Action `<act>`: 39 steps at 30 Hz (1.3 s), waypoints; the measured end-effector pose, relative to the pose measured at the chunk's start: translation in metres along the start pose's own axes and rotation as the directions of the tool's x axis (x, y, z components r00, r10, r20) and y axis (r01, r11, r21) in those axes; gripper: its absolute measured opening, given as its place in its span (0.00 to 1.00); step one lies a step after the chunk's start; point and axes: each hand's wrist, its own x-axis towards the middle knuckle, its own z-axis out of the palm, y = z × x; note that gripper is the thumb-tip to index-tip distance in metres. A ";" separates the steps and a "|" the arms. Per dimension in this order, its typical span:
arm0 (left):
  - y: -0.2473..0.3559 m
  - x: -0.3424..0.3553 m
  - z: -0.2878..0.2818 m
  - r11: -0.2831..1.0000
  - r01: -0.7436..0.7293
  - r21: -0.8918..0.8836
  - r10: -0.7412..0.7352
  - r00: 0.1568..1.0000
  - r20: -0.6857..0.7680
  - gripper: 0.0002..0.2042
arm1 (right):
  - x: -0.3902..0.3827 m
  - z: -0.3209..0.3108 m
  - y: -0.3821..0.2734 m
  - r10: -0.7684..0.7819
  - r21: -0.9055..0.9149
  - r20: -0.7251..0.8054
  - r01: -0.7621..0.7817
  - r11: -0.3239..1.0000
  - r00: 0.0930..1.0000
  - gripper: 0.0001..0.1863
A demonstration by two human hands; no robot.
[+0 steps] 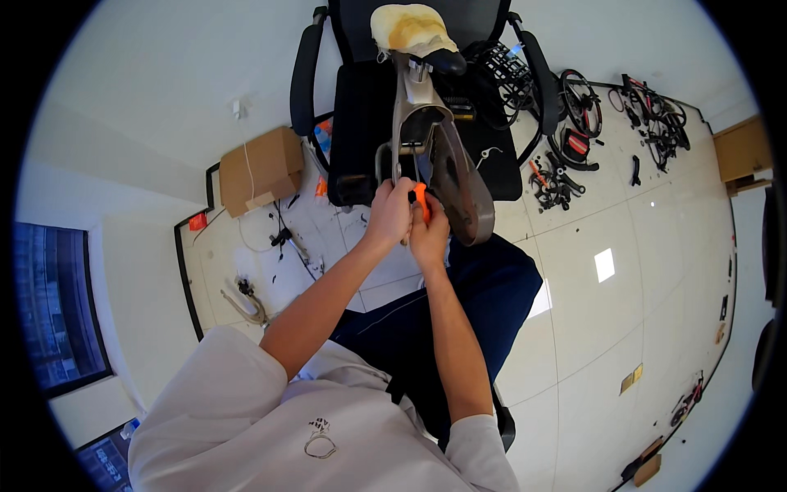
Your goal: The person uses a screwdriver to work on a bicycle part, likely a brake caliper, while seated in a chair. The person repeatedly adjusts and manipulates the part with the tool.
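Note:
A grey bicycle frame section (408, 102) rests on the black seat of an office chair in front of me. Its saddle (414, 29), light and stained with a dark nose, points toward the backrest. A brown-grey chain guard (479, 209) hangs along the frame's right side. My left hand (392, 213) is closed at the frame's near lower end; what its fingers grip is hidden. Right beside it, my right hand (429, 236) is closed around an orange-and-black tool handle (422, 202). The tool's working end is out of sight between the hands and the frame.
The office chair (357, 123) has armrests on both sides. A black wire basket (502, 74) lies on it at right. Bicycle parts (557, 184) and a wheel (580, 102) lie on the tiled floor at right. A cardboard box (262, 172) and a metal fork (246, 305) are at left.

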 end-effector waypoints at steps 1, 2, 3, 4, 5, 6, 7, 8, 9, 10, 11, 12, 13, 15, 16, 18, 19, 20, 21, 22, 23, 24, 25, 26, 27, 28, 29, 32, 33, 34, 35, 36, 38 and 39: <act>0.001 -0.001 0.000 1.000 0.001 0.004 -0.001 1.000 0.002 0.17 | 0.000 0.000 0.000 -0.008 -0.009 -0.003 0.008 1.000 1.000 0.19; 0.002 -0.001 0.000 1.000 0.001 0.009 -0.001 1.000 0.005 0.17 | 0.000 0.000 -0.001 -0.016 -0.019 -0.006 0.016 1.000 1.000 0.19; -0.001 0.002 -0.001 0.999 -0.014 0.037 0.015 1.000 -0.005 0.18 | 0.000 0.000 -0.001 -0.005 -0.018 0.000 0.005 1.000 1.000 0.19; -0.004 0.005 -0.002 0.997 -0.030 0.064 0.031 0.999 -0.014 0.18 | -0.001 0.000 -0.001 0.005 -0.017 0.006 -0.005 1.000 1.000 0.19; -0.007 0.008 -0.003 0.995 -0.046 0.091 0.048 0.999 -0.023 0.18 | -0.001 0.000 -0.002 0.015 -0.017 0.013 -0.015 1.000 1.000 0.19; -0.009 0.010 -0.005 0.995 -0.044 0.091 0.047 0.999 -0.027 0.19 | -0.001 0.000 -0.002 0.012 -0.020 0.011 -0.012 1.000 1.000 0.19; -0.009 0.010 -0.004 0.995 -0.042 0.090 0.045 0.999 -0.029 0.19 | -0.001 0.000 -0.002 0.010 -0.025 0.009 -0.009 1.000 1.000 0.19; -0.008 0.009 -0.004 0.995 -0.040 0.090 0.043 0.999 -0.031 0.19 | -0.001 0.000 -0.002 0.007 -0.029 0.006 -0.007 1.000 1.000 0.19; -0.008 0.009 -0.003 0.997 -0.022 0.074 0.024 1.000 -0.021 0.19 | 0.000 0.000 -0.002 0.008 -0.029 0.005 -0.007 1.000 1.000 0.20; -0.005 0.006 -0.002 0.998 -0.005 0.059 0.005 1.000 -0.009 0.19 | 0.000 0.000 -0.002 0.008 -0.029 0.004 -0.008 1.000 1.000 0.20; -0.003 0.004 -0.002 0.999 0.014 0.044 -0.014 1.000 0.002 0.19 | 0.001 -0.001 -0.002 0.009 -0.030 0.004 -0.009 1.000 1.000 0.20; -0.003 0.004 -0.001 0.999 0.011 0.048 -0.011 1.000 -0.001 0.19 | 0.001 -0.001 -0.001 0.012 -0.028 0.006 -0.012 1.000 1.000 0.20; -0.003 0.004 -0.001 0.999 0.008 0.051 -0.008 1.000 -0.004 0.19 | 0.001 -0.002 -0.003 0.015 -0.027 0.009 -0.015 1.000 1.000 0.20; -0.002 0.003 -0.001 0.998 0.009 0.056 -0.008 1.000 -0.010 0.19 | 0.000 -0.002 -0.003 0.016 -0.025 0.013 -0.015 1.000 1.000 0.20; -0.002 0.003 0.000 0.998 0.013 0.058 -0.013 1.000 -0.012 0.19 | 0.001 -0.002 -0.002 0.014 -0.025 0.012 -0.013 1.000 1.000 0.20; -0.002 0.002 0.001 0.998 0.018 0.055 -0.018 1.000 -0.012 0.19 | 0.001 -0.003 -0.001 0.009 -0.030 0.007 -0.009 1.000 1.000 0.20; -0.002 0.002 0.001 0.999 0.019 0.050 -0.018 1.000 -0.011 0.19 | 0.001 -0.002 0.000 0.006 -0.035 0.005 -0.006 0.999 1.000 0.20; -0.002 0.002 0.001 0.999 0.019 0.045 -0.019 1.000 -0.010 0.19 | 0.001 -0.002 0.000 0.003 -0.040 0.002 -0.003 0.999 1.000 0.20; -0.002 0.002 0.001 0.999 0.018 0.048 -0.018 1.000 -0.009 0.19 | 0.001 -0.002 0.000 0.018 -0.035 0.008 -0.018 0.999 1.000 0.20; -0.002 0.002 0.000 0.998 0.017 0.052 -0.017 1.000 -0.008 0.19 | 0.000 -0.003 -0.002 0.034 -0.029 0.015 -0.033 0.999 0.999 0.21; -0.002 0.002 -0.001 0.998 0.016 0.056 -0.016 1.000 -0.007 0.19 | 0.000 -0.002 -0.004 0.049 -0.024 0.021 -0.048 0.999 0.999 0.21; -0.003 0.003 -0.002 0.998 0.015 0.061 -0.014 1.000 -0.015 0.19 | 0.000 0.000 0.000 0.017 -0.013 0.009 -0.017 1.000 1.000 0.20; -0.003 0.003 -0.002 0.998 0.014 0.066 -0.013 1.000 -0.021 0.19 | 0.001 0.003 0.005 -0.015 -0.003 -0.006 0.015 1.000 1.000 0.20; -0.003 0.004 -0.001 0.997 0.013 0.072 -0.011 1.000 -0.025 0.19 | 0.003 0.005 0.009 -0.046 0.007 -0.023 0.046 0.999 0.999 0.19; -0.002 0.004 -0.002 0.996 0.035 0.077 -0.035 0.999 -0.001 0.19 | 0.004 0.005 0.014 0.077 0.186 0.031 -0.082 0.979 0.997 0.17; 0.003 0.004 -0.003 0.995 0.055 0.080 -0.056 0.998 0.020 0.20 | 0.008 0.004 0.012 0.185 0.350 0.110 -0.212 0.912 0.977 0.16; 0.007 0.004 -0.005 0.994 0.074 0.086 -0.078 0.996 0.043 0.20 | 0.011 0.004 0.009 0.273 0.493 0.203 -0.339 0.802 0.940 0.14; -0.014 0.018 -0.008 0.980 -0.043 0.194 0.054 0.997 -0.055 0.17 | 0.012 0.013 -0.009 0.354 0.741 0.291 -0.443 0.505 0.889 0.09; -0.037 0.031 -0.013 0.881 -0.188 0.434 0.212 0.977 -0.006 0.15 | 0.011 0.015 0.003 0.287 0.730 0.282 -0.399 0.554 0.915 0.10; -0.044 0.037 -0.012 0.797 -0.275 0.538 0.286 0.956 0.064 0.14 | 0.012 0.013 0.018 0.214 0.718 0.250 -0.329 0.613 0.944 0.10; -0.045 0.034 -0.011 0.805 -0.278 0.524 0.277 0.957 0.081 0.14 | 0.015 0.013 0.026 0.173 0.658 0.175 -0.246 0.712 0.969 0.11; -0.043 0.032 -0.009 0.907 -0.198 0.371 0.186 0.980 0.069 0.13 | 0.011 0.018 0.031 0.147 0.540 0.098 -0.177 0.823 0.984 0.11; -0.023 0.022 -0.003 0.999 0.021 0.024 -0.022 0.998 0.065 0.14 | 0.009 0.023 0.032 0.109 0.328 0.020 -0.110 0.938 0.994 0.14; -0.020 0.021 -0.003 0.997 0.071 -0.018 -0.070 0.995 0.074 0.14 | 0.010 0.020 0.030 0.126 0.265 0.018 -0.126 0.956 0.992 0.16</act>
